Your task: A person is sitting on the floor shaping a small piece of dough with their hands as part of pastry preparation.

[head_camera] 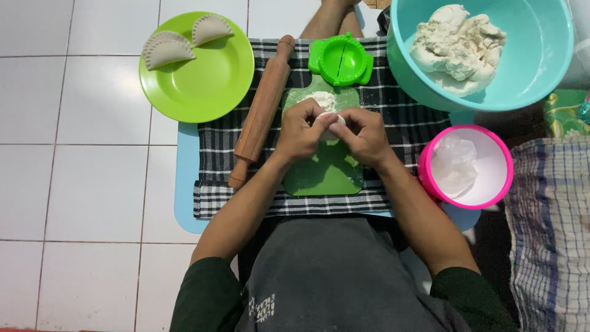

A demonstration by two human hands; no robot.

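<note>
Dough, a small pale lump (327,123), is pinched between both hands above a green cutting board (326,175), the left hand (301,130) and right hand (364,135) closed around it with fingertips meeting over the top. A dusting of flour (321,98) lies on the board just beyond the fingers. The step in hand looks like shaping a single portion into a ball or disc; the rolling stage appears not yet begun. Just to the left of the left hand rests a wooden rolling pin (261,110), lying on a black-and-white checked cloth (405,117). Directly ahead of the hands sits a green hinged dumpling press (340,59), folded open. Farther left, a green plate (209,80) carries two crimped half-moon dumplings (184,42). To the right and ahead, a teal bowl (541,67) holds the bulk dough (458,46); nearer the right hand stands a pink-rimmed tub (465,165) with a pale bag inside. Flattening this piece would call for setting it on the board and freeing a hand for the pin.
</note>
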